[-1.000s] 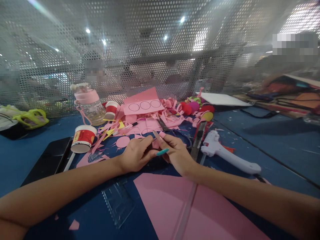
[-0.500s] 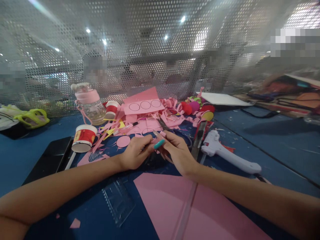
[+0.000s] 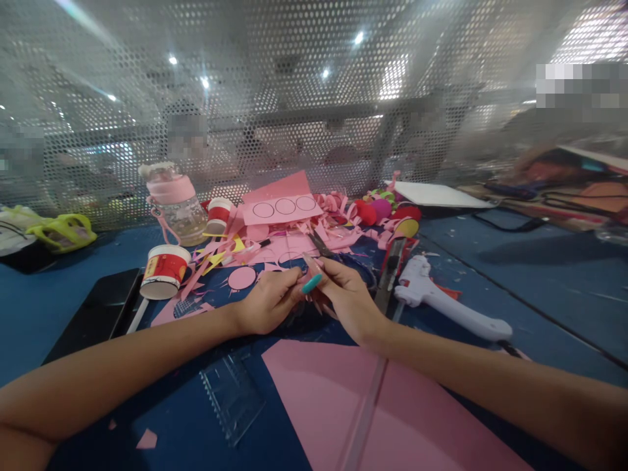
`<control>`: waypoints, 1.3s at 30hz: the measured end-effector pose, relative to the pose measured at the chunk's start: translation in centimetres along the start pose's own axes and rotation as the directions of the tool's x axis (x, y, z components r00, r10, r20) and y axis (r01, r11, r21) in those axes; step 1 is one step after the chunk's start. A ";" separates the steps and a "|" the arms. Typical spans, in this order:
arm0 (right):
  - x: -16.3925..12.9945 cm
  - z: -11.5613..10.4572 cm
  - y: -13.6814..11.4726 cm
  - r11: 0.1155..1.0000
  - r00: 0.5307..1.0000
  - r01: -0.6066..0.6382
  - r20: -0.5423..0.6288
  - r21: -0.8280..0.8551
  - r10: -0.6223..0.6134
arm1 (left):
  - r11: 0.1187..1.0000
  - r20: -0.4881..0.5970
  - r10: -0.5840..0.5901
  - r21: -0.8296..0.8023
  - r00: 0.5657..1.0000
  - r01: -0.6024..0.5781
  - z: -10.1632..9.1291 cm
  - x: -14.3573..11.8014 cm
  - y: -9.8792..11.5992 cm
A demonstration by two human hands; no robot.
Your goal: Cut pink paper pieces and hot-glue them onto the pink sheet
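My left hand (image 3: 271,299) is closed, its thumb and fingers pinching a small piece of pink paper (image 3: 305,277) that the fingers mostly hide. From the other side my right hand (image 3: 350,297) closes on the same piece, the fingertips of both hands meeting. A long teal oval, which looks like a painted nail, lies at the right thumb's tip. Just beyond the hands are black-bladed scissors (image 3: 321,244) among pink paper scraps (image 3: 289,247). A pink paper circle (image 3: 241,278) lies left of them. Below the hands is a large pink sheet (image 3: 324,399) with a clear strip (image 3: 366,418) across it.
At right lie a white glue gun (image 3: 441,304) and a cutter knife (image 3: 390,278). On the left stand a red-and-white paper cup (image 3: 165,271), a pink-lidded bottle (image 3: 171,203) and a black phone-like slab (image 3: 98,320). A clear plastic stencil (image 3: 233,396) lies in front. Perforated metal (image 3: 294,98) rises behind.
The fingers have shifted slightly around the small pink piece, the right fingertips turning a little. Both forearms and the things on the table stay in place.
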State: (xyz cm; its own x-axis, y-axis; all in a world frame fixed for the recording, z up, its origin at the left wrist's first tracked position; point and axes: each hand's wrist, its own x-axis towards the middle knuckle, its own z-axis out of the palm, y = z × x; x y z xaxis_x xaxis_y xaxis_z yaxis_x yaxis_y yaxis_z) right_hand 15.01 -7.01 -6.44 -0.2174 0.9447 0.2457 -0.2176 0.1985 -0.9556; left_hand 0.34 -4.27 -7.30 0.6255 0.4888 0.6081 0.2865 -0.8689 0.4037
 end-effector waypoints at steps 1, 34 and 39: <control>0.0 0.0 0.1 1.000 1.000 -0.005 0.001 0.012 0.005 | 1.000 0.002 0.002 0.002 1.000 -0.002 0.0 0.0 0.0; 0.6 -0.5 0.1 0.937 0.952 -0.272 0.206 0.220 0.228 | 0.932 -0.070 -0.205 -0.317 0.976 0.173 0.2 0.0 -0.7; 0.7 -0.8 0.4 0.933 0.946 -0.292 0.205 0.208 0.251 | 0.906 -0.183 -0.244 -0.393 0.952 0.157 0.5 -0.1 -0.8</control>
State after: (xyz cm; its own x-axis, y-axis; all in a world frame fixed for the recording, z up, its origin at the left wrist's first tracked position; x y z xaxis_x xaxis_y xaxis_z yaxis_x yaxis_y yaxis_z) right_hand 15.47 -6.04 -6.80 -0.4551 0.8900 0.0262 -0.3375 -0.1452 -0.9301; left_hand 0.42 -3.68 -8.03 0.3927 0.6920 0.6057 0.0726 -0.6799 0.7297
